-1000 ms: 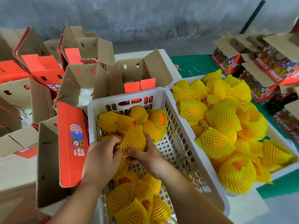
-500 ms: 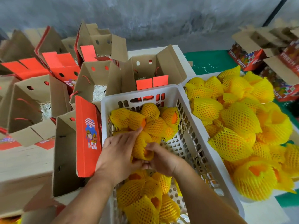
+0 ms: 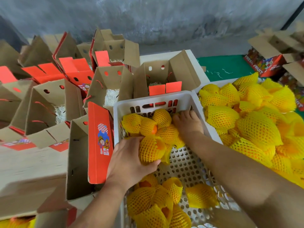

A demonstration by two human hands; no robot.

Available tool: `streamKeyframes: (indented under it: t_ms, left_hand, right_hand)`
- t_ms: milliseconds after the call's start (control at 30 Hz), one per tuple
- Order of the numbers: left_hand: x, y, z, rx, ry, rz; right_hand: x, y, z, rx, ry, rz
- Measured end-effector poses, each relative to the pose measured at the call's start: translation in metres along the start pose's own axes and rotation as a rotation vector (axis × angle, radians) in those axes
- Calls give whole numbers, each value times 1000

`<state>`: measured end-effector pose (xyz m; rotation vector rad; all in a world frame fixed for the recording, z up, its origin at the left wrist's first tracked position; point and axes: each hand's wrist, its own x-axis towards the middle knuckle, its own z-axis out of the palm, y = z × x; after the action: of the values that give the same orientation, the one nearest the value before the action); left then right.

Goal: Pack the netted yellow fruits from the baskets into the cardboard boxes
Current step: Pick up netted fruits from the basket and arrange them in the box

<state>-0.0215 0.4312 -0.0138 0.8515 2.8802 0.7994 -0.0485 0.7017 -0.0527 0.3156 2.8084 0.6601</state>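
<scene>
Head view: inside the white basket (image 3: 212, 130), a netted yellow fruit (image 3: 148, 151) is gripped by the left hand (image 3: 127, 160), fingers curled around it, while farther back the right hand (image 3: 187, 123) is pressed flat-fingered on the fruit pile (image 3: 158, 124).

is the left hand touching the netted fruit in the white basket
Touching. The head view shows the left hand with fingers and thumb wrapped around a netted fruit above the white basket floor, no gap.

Netted yellow fruits (image 3: 164, 134) heaped in white baskets (image 3: 212, 130); open cardboard boxes (image 3: 79, 155), red-flapped, stand left.
</scene>
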Motion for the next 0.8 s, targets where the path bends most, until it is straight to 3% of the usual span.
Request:
streamKeyframes:
  t_ms: [133,267,333,433,567,700,800]
  left_hand:
    - [0,-2,1,-29,-15,-49]
    - [-1,1,-6,-133,-35,-64]
    - [-8,6,-13,-317,-12,-92]
    - [-18,25,-33,-800,56,-196]
    - [-33,36,-79,-1162,128,-322]
    - [-75,-6,-150,-1308,186,-352]
    - [-124,-66,-199,-1465,125,-304]
  right_hand:
    - [-9,2,6,4,132,-27]
    - [-37,10,-14,195,154,-10]
    - [-59,12,-34,430,211,77]
    - [-95,5,-69,1011,424,187]
    - [-148,-43,-133,1413,723,60]
    - [-191,-118,-201,1772,641,-53]
    - [-212,-187,-247,2061,594,-45]
